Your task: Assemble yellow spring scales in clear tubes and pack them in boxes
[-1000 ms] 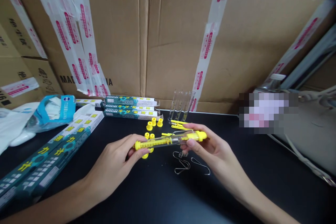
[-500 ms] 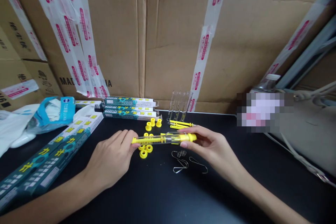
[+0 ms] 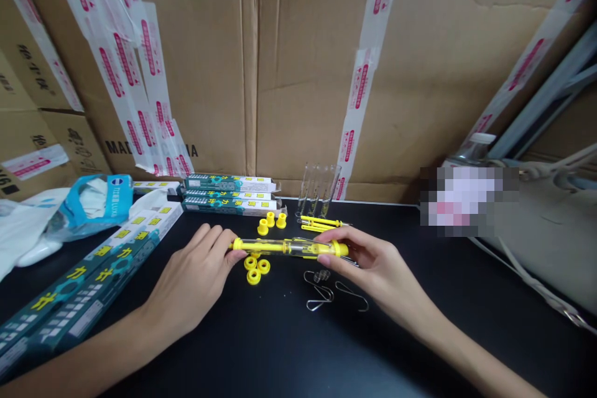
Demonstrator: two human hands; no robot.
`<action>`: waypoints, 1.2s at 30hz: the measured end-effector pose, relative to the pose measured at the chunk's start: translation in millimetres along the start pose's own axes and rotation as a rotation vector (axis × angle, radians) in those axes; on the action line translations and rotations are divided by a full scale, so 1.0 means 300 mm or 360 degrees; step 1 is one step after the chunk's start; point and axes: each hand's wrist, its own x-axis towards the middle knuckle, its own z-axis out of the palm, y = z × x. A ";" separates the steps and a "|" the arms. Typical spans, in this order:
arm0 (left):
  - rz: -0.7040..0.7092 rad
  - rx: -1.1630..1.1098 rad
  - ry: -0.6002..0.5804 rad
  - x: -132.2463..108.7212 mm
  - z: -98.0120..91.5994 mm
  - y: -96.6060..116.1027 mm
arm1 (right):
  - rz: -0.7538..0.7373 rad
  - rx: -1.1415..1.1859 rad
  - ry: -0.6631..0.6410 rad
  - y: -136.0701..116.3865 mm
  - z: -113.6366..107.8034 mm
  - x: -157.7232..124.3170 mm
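Note:
A clear tube spring scale [image 3: 275, 247] with yellow inner parts lies level between my two hands above the black table. My left hand [image 3: 198, 280] is closed, pinching its left end by a yellow collar. With thumb and fingers, my right hand [image 3: 380, 261] grips the yellow cap at the right end. Part of a metal wire shows by the right fingers. Below the tube are several yellow collars [image 3: 254, 277], some hidden by it. Bent wire hooks [image 3: 319, 297] and small coiled springs [image 3: 321, 275] lie below my right hand.
Behind the scale are yellow inner rods [image 3: 321, 222], upright clear tubes [image 3: 319, 189] and more yellow caps [image 3: 263, 227]. Printed boxes [image 3: 228, 204] are stacked at the back; long boxes [image 3: 93, 280] lie left beside a blue plastic packet [image 3: 100, 202]. A bag [image 3: 545, 261] sits right.
The tube has slid left along the yellow inner part, so its left collar now meets my left fingers. My left hand has shifted slightly left; wire now shows by my right fingers.

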 end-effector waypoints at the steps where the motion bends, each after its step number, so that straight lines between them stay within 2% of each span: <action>1: -0.0022 -0.0070 -0.0007 0.000 0.003 0.000 | 0.0002 -0.0005 0.0001 0.002 0.001 -0.002; 6: -0.0245 -0.0544 -0.0058 -0.009 0.012 0.005 | 0.0058 0.0093 -0.0032 -0.001 0.008 -0.009; 9: -0.0329 -0.0710 -0.0064 -0.015 0.006 0.012 | 0.0167 0.0362 -0.0179 -0.028 0.014 -0.009; 14: -0.0185 -0.0775 -0.0107 -0.020 -0.002 0.023 | 0.0391 0.0817 -0.0558 -0.065 0.024 -0.014; 18: -0.0028 -0.0631 -0.0039 -0.019 -0.005 0.035 | 0.0411 0.0933 -0.0557 -0.058 0.022 -0.026; 23: -0.0073 -0.0647 0.0073 -0.023 -0.009 0.040 | 0.0512 0.0871 -0.0734 -0.046 0.012 -0.028; 25: -0.0217 -0.0700 0.0037 -0.019 -0.012 0.034 | 0.0496 0.0784 -0.0692 -0.045 0.010 -0.020; 28: -0.0432 -0.0777 -0.0089 -0.006 -0.022 0.024 | 0.0460 0.0612 -0.0509 -0.045 0.005 -0.004; 34: -0.0610 -0.0859 -0.0425 0.013 -0.045 0.022 | 0.0387 0.0629 -0.0211 -0.049 0.002 0.005; 36: -0.0648 -0.0905 -0.0464 0.015 -0.052 0.022 | 0.0408 0.0672 -0.0162 -0.050 0.002 -0.001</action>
